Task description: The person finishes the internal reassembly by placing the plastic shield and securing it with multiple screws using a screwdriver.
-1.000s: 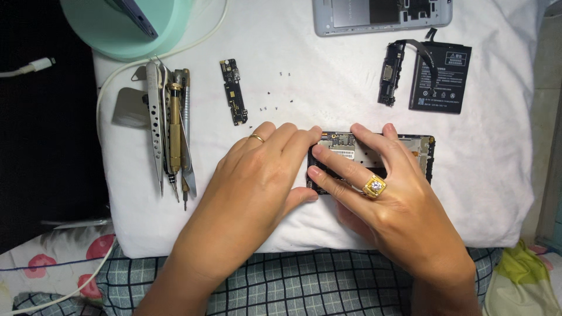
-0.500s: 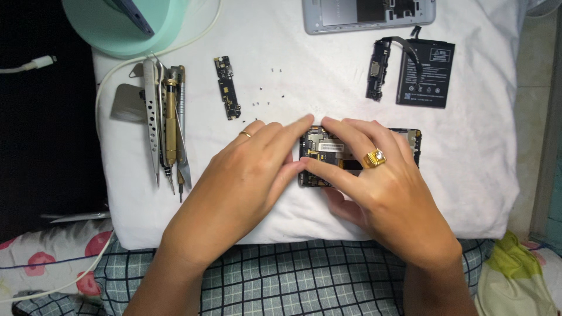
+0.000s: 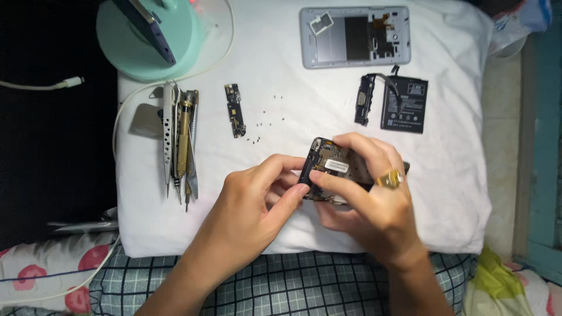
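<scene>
Phone frame lifted off cloth, betw. left hand & right hand.

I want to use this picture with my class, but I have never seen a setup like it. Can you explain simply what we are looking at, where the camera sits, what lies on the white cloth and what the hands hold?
There is no machine here: a person works with two bare hands. The one picture comes from a camera worn on the head, looking down. The left hand and the right hand, which wears a gold ring, together hold an opened phone body above the white cloth. On the cloth lie a row of metal tools, a small circuit board, tiny screws, a black battery and a grey phone back cover. A mint green lamp base stands at the top left.
</scene>
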